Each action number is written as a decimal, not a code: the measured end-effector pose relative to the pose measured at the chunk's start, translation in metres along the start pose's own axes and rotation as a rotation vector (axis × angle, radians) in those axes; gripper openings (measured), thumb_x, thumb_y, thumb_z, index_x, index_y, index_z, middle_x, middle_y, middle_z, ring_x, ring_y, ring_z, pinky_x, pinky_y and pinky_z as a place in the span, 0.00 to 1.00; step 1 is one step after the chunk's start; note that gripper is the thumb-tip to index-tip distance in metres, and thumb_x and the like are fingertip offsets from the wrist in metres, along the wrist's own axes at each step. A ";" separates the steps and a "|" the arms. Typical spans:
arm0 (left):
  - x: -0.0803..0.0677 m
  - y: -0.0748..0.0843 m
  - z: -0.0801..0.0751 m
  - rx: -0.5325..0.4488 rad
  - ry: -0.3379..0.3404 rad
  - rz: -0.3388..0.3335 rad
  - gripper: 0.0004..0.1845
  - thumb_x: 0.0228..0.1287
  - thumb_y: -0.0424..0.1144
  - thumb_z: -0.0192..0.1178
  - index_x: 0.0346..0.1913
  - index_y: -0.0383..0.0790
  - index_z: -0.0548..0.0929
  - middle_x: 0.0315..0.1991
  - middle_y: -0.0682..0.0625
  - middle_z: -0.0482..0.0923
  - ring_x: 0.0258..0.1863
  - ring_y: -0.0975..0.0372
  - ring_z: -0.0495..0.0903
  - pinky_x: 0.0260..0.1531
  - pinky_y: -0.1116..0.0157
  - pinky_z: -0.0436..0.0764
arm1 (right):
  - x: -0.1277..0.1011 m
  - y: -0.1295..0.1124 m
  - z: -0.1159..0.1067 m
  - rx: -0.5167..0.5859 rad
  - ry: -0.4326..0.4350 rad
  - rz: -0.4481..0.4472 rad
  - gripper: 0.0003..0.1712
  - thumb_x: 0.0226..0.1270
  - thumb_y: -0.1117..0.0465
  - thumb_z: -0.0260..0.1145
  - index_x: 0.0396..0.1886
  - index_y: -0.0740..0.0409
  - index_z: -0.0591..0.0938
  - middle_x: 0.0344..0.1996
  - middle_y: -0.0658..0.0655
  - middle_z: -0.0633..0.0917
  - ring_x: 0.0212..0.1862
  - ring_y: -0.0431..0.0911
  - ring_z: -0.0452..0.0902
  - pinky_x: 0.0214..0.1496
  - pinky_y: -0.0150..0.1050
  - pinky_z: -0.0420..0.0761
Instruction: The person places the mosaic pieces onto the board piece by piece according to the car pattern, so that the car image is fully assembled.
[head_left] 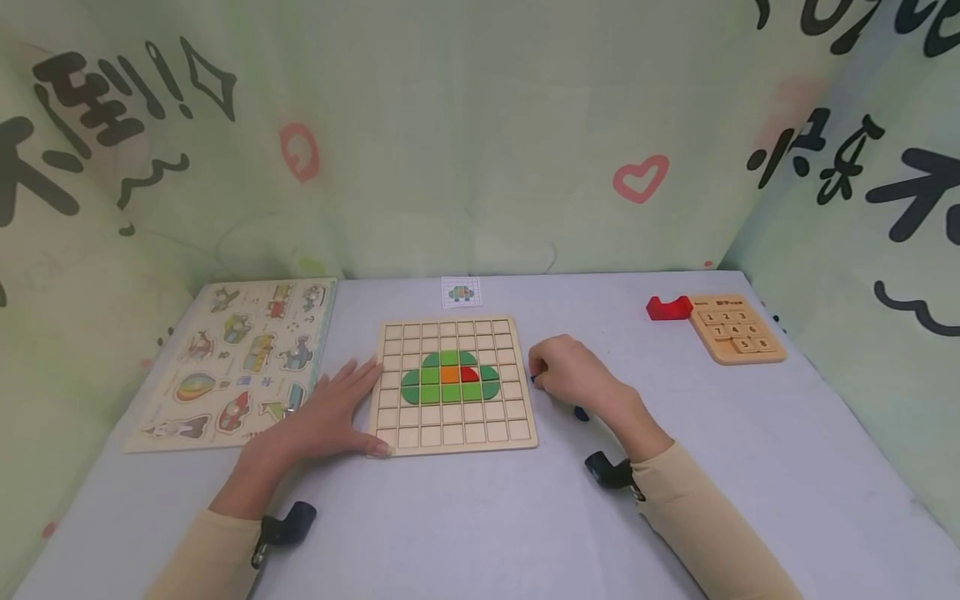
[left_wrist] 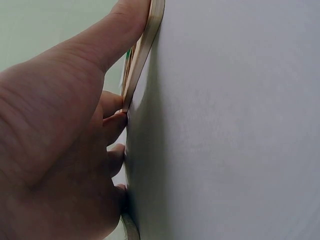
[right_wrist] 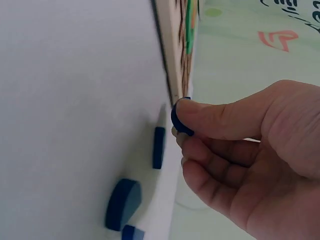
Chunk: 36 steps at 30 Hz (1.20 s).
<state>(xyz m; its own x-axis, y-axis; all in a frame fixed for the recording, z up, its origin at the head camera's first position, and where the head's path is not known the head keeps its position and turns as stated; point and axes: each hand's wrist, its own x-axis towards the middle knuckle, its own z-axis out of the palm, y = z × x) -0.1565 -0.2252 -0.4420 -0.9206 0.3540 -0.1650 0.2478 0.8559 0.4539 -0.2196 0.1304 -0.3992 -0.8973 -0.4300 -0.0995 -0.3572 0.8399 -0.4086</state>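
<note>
A square wooden grid board [head_left: 453, 429] lies on the table, with green, orange and red pieces [head_left: 450, 375] set in its middle rows. My left hand [head_left: 322, 421] rests along the board's left side, fingers spread, thumb at the near left corner. Right of the board, my right hand [head_left: 573, 371] pinches a small dark blue block with a curved side [right_wrist: 176, 119] between thumb and fingertips. In the right wrist view more blue blocks [right_wrist: 122, 205] lie on the table below that hand; the head view shows one blue block [head_left: 581, 413] beside the wrist.
A small pattern card [head_left: 461, 292] lies behind the board. On the left is a large picture puzzle board [head_left: 210, 333], partly under my left hand. Far right, a red block [head_left: 669, 309] sits against a wooden number board [head_left: 738, 354]. Printed curtains [head_left: 480, 150] enclose the table.
</note>
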 end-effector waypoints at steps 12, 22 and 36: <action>-0.002 0.002 -0.001 -0.002 -0.004 -0.002 0.70 0.37 0.73 0.71 0.80 0.40 0.50 0.81 0.45 0.46 0.80 0.42 0.41 0.75 0.35 0.42 | -0.004 -0.034 0.014 0.192 -0.048 -0.127 0.07 0.62 0.70 0.68 0.29 0.55 0.86 0.27 0.49 0.84 0.33 0.43 0.74 0.35 0.33 0.77; -0.002 0.001 -0.001 -0.001 -0.003 0.008 0.70 0.38 0.74 0.70 0.80 0.41 0.49 0.82 0.46 0.46 0.81 0.42 0.40 0.76 0.35 0.42 | -0.005 -0.060 0.031 0.214 -0.096 -0.209 0.07 0.62 0.71 0.68 0.27 0.56 0.86 0.26 0.48 0.84 0.33 0.42 0.75 0.37 0.33 0.79; 0.001 -0.002 0.001 -0.003 0.000 0.013 0.71 0.37 0.74 0.70 0.80 0.41 0.50 0.82 0.46 0.46 0.81 0.43 0.40 0.76 0.35 0.41 | -0.009 -0.070 0.036 0.052 -0.059 -0.206 0.09 0.64 0.70 0.67 0.35 0.56 0.91 0.34 0.50 0.90 0.39 0.40 0.81 0.43 0.34 0.84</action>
<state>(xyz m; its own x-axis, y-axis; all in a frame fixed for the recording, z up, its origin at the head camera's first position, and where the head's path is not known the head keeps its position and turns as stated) -0.1574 -0.2261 -0.4435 -0.9173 0.3648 -0.1595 0.2586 0.8504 0.4582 -0.1776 0.0640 -0.4021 -0.7895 -0.6108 -0.0611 -0.5164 0.7147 -0.4717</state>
